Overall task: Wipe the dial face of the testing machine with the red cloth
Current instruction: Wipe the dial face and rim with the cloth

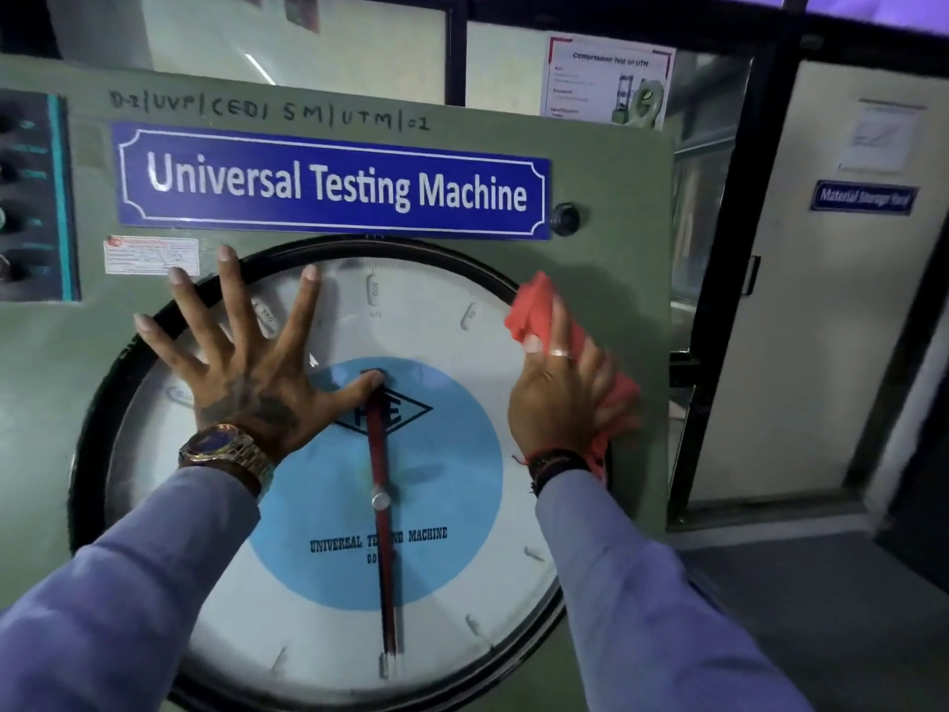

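The round dial face (441,331) is white with a light blue centre, a red pointer and a black rim, set in the green front of the testing machine (611,280). My left hand (246,372) lies flat on the upper left of the dial, fingers spread wide, empty. My right hand (560,398) presses the red cloth (534,305) against the dial's right edge by the rim. The cloth sticks out above and to the right of my fingers.
A blue sign (334,185) reading "Universal Testing Machine" sits above the dial, with a black knob (565,218) beside it. A dark control panel (31,197) is at the far left. To the right is a black-framed door (821,300) with a small blue plate.
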A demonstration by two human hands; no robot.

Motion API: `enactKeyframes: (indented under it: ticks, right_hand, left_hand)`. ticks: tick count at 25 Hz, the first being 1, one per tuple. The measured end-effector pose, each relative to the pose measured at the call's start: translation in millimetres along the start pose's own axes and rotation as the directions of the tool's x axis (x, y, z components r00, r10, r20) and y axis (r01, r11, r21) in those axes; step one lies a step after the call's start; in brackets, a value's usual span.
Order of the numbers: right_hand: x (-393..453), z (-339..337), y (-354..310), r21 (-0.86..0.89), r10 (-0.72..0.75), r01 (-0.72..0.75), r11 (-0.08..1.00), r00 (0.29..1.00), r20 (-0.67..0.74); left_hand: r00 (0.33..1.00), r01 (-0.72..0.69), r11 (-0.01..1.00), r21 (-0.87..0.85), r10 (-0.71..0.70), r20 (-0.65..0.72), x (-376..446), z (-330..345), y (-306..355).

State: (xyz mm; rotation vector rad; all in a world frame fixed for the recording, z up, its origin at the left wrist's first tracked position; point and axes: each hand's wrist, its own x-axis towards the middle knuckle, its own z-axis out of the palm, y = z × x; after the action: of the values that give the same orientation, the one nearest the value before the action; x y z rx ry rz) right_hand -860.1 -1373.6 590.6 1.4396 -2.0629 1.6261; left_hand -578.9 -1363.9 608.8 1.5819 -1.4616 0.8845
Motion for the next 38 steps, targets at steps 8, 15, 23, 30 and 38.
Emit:
enactKeyframes:
  ticks: [8, 15, 23, 30, 38]
  right_hand:
    - [-5, 9, -5, 0.012, 0.017, -0.017, 1.000, 1.000, -0.022]
    - [-5, 2, 17, 0.034, 0.011, -0.009, 0.999, 0.999, -0.052]
    - [-15, 34, -127, -0.153, -0.373, 0.356, 0.922, 0.922, -0.101]
    - [-82, 69, -180, -0.130, -0.537, 0.525, 0.841, 0.840, -0.075]
    - [-78, 15, -211, -0.192, -0.495, 0.488, 0.851, 0.869, 0.013]
  left_hand:
    - [0.982, 0.035, 0.999, 0.023, -0.038, 0.187, -27, -11, 18]
    - [0.976, -0.040, 0.999, 0.017, 0.035, 0.217, -33, -22, 6]
    - [0.996, -0.073, 0.997, -0.004, 0.073, 0.046, -52, -34, -95]
    - [0.997, 0.047, 0.998, -0.049, -0.043, 0.068, -59, -36, -114]
    - [0.997, 0.066, 0.995, -0.073, -0.063, 0.045, -54, -47, -105]
